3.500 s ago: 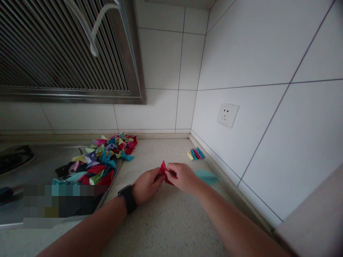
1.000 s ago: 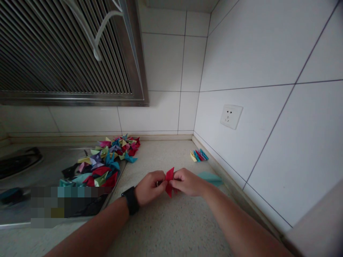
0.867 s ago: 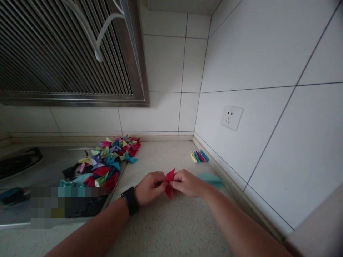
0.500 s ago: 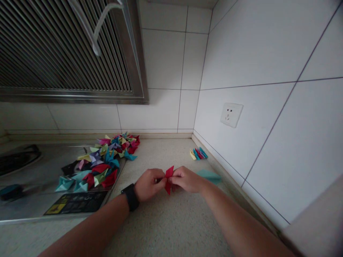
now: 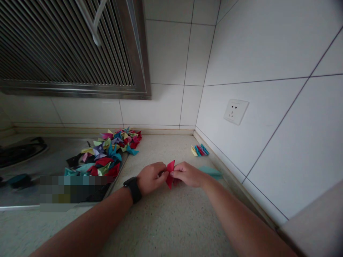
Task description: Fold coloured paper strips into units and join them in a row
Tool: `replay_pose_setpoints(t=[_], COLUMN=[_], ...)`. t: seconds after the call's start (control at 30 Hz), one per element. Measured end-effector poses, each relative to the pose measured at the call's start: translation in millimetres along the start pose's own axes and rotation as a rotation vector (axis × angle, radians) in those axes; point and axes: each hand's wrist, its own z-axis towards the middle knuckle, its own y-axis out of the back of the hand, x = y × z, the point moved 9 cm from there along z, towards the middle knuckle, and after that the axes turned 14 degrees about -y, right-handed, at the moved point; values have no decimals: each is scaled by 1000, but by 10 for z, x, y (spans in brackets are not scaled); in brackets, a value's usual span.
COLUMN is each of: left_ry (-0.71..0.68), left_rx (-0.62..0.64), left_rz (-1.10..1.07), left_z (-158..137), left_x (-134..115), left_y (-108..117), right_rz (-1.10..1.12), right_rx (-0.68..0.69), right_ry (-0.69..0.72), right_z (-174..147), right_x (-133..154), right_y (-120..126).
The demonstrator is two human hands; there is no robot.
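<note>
A small red folded paper piece (image 5: 170, 166) is held low over the speckled counter (image 5: 171, 225), with pointed ends showing above and below my fingers. My left hand (image 5: 152, 177), a dark watch on its wrist, pinches it from the left side. From the right, my right hand (image 5: 188, 174) grips it between thumb and fingers; its middle is partly hidden by the fingertips. A flat light-teal paper piece (image 5: 211, 172) lies just beyond my right wrist.
Many colourful folded papers (image 5: 107, 155) are heaped on the gas stove (image 5: 57, 150) at left. Several folded strips (image 5: 200, 150) stand in a row near the corner. A range hood (image 5: 80, 53) hangs above; a tiled wall with a socket (image 5: 236, 111) rises at right.
The view has shifted slightly, so the scene sits a little higher and further right. Both hands still pinch the red paper, and my left fingers have altered their grip a little.
</note>
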Motion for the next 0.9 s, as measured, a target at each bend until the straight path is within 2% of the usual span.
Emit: replay_pose_setpoints(t=[0.13, 0.27, 0.57, 0.9], left_ry=[15, 20, 29, 130], left_rx=[-24, -17, 3, -3], left_rz=[-34, -47, 83, 163], left_z=[5, 14, -8, -23], left_x=[8, 16, 40, 168], left_y=[4, -10, -11, -37], right_rz=[60, 45, -278, -395], right_rx=[37, -1, -220, -286], right_ry=[-2, 24, 52, 61], right_z=[2, 15, 4, -40], right_x=[-10, -2, 84, 158], right_y=[-35, -12, 88, 100])
